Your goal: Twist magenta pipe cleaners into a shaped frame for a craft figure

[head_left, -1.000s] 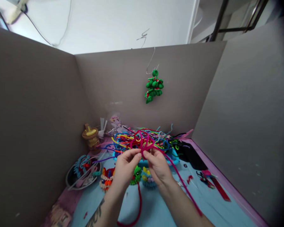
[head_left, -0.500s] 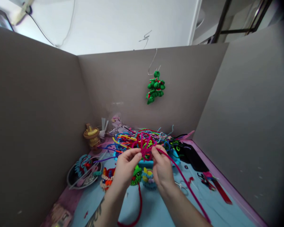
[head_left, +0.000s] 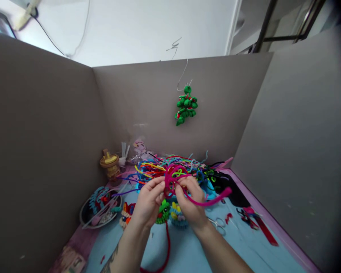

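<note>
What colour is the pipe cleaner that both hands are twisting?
Magenta pink; the pipe cleaner shows best in the head view, held between both hands.

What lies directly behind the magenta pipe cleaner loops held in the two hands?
Behind the magenta loops lies a tangled pile of coloured pipe cleaners in a blue tray. Both hands and the pile itself hide most of that tray.
</note>
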The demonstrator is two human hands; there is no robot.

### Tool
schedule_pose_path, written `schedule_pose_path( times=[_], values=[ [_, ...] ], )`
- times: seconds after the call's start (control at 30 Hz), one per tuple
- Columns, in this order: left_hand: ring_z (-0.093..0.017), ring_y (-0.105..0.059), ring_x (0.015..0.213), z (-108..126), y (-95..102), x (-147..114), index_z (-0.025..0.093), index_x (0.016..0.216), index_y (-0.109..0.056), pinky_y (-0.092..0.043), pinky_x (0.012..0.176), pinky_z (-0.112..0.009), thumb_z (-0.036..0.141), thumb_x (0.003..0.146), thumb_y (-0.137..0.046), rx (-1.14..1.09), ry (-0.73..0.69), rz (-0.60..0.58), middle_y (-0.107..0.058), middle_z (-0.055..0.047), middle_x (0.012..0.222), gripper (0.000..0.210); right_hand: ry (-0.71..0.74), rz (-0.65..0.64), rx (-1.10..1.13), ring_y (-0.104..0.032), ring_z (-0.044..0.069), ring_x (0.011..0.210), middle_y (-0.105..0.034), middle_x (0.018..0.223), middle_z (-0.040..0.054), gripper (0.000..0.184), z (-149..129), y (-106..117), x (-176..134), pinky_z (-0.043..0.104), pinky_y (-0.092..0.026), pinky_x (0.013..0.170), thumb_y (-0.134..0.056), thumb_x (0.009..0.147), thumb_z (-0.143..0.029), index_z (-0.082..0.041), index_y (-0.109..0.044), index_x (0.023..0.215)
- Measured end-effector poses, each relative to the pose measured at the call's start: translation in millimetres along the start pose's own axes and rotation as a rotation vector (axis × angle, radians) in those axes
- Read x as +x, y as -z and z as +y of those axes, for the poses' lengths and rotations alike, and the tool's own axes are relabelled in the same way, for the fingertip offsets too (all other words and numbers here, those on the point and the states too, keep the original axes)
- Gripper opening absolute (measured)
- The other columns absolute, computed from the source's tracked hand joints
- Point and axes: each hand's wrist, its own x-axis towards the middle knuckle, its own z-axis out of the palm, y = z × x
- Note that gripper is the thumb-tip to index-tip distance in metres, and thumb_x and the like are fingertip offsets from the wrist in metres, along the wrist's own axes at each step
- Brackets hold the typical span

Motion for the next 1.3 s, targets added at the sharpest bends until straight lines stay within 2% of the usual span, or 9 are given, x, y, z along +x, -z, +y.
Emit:
schedule_pose_path(
  times=[0.17, 0.3, 0.37, 0.47, 0.6, 0.83, 0.97, 1.1, 1.3],
  values=[
    [-0.011, -0.061, 0.067, -2, -1.7, 1, 0.012, 0.082, -0.068, -0.048, 0.064, -0.02, 0.02, 0.059, -0.076, 0.067, -0.01, 0.042, -0.069, -0.005, 0.078, 0.026, 0.085, 0.009, -0.062, -0.057, 0.018, 0.078, -0.062, 0.08, 0.0043, 0.01, 2, 4, -1, 0.035, -0.045, 0.075, -0.052, 0.08, -0.015, -0.02, -0.059, 0.085],
    [-0.009, -0.06, 0.062, -2, -3.7, -1, 0.012, 0.08, -0.068, -0.047, 0.059, -0.018, 0.021, 0.057, -0.077, 0.073, 0.039, 0.022, -0.068, -0.004, 0.075, 0.026, 0.184, 0.098, -0.052, -0.059, 0.019, 0.077, -0.063, 0.08, 0.0046, 0.016, 5, 8, -6, 0.037, -0.047, 0.074, -0.055, 0.078, -0.013, -0.022, -0.058, 0.091],
    [-0.01, -0.061, 0.062, -1, -3.3, -1, 0.011, 0.08, -0.068, -0.047, 0.058, -0.018, 0.02, 0.058, -0.077, 0.06, 0.05, 0.003, -0.069, -0.005, 0.075, 0.026, 0.213, 0.088, -0.03, -0.059, 0.018, 0.077, -0.064, 0.08, 0.0041, 0.019, 5, 8, -7, 0.037, -0.048, 0.074, -0.057, 0.076, -0.011, -0.022, -0.058, 0.092],
    [-0.011, -0.062, 0.065, 0, -2.1, -1, 0.011, 0.082, -0.068, -0.047, 0.061, -0.019, 0.019, 0.059, -0.077, 0.044, 0.04, -0.023, -0.069, -0.006, 0.077, 0.026, 0.18, 0.01, -0.019, -0.06, 0.017, 0.076, -0.065, 0.08, 0.0041, 0.016, 3, 4, -6, 0.035, -0.048, 0.073, -0.055, 0.077, -0.011, -0.022, -0.06, 0.089],
    [-0.012, -0.063, 0.067, 1, -2.3, 0, 0.012, 0.082, -0.067, -0.047, 0.066, -0.021, 0.02, 0.058, -0.077, 0.039, 0.016, -0.007, -0.07, -0.006, 0.079, 0.028, 0.091, 0.0, -0.027, -0.06, 0.017, 0.076, -0.066, 0.081, 0.0045, 0.018, 1, 1, -5, 0.033, -0.047, 0.072, -0.051, 0.081, -0.012, -0.021, -0.062, 0.092],
    [-0.012, -0.062, 0.07, -1, -2.2, -1, 0.013, 0.083, -0.067, -0.046, 0.067, -0.022, 0.022, 0.058, -0.077, 0.065, 0.001, 0.011, -0.069, -0.005, 0.08, 0.029, 0.198, -0.071, -0.033, -0.056, 0.016, 0.073, -0.064, 0.077, 0.0034, 0.018, 4, 4, -1, 0.033, -0.045, 0.07, -0.051, 0.081, -0.01, -0.021, -0.063, 0.088],
    [-0.011, -0.059, 0.062, -2, -2.1, -1, 0.013, 0.081, -0.068, -0.044, 0.061, -0.02, 0.025, 0.055, -0.079, 0.123, -0.049, 0.06, -0.067, -0.003, 0.072, 0.031, 0.19, -0.109, -0.06, -0.053, 0.016, 0.069, -0.06, 0.072, 0.0033, 0.021, 10, 3, -4, 0.032, -0.043, 0.065, -0.047, 0.083, -0.012, -0.021, -0.065, 0.089],
    [-0.009, -0.056, 0.058, -1, -2.4, -2, 0.013, 0.081, -0.068, -0.043, 0.058, -0.02, 0.027, 0.054, -0.079, 0.167, -0.084, 0.057, -0.065, -0.002, 0.067, 0.032, 0.184, -0.119, -0.046, -0.051, 0.015, 0.066, -0.057, 0.069, 0.0026, 0.023, 14, 2, -6, 0.031, -0.041, 0.062, -0.045, 0.083, -0.012, -0.021, -0.066, 0.089],
    [-0.009, -0.056, 0.059, -2, -0.6, -2, 0.014, 0.081, -0.068, -0.044, 0.061, -0.021, 0.025, 0.055, -0.079, 0.225, -0.132, 0.06, -0.065, -0.001, 0.068, 0.03, 0.131, -0.144, -0.007, -0.052, 0.016, 0.069, -0.058, 0.071, 0.0028, 0.021, 5, 1, -4, 0.031, -0.043, 0.064, -0.046, 0.082, -0.012, -0.021, -0.064, 0.088]
  ],
)
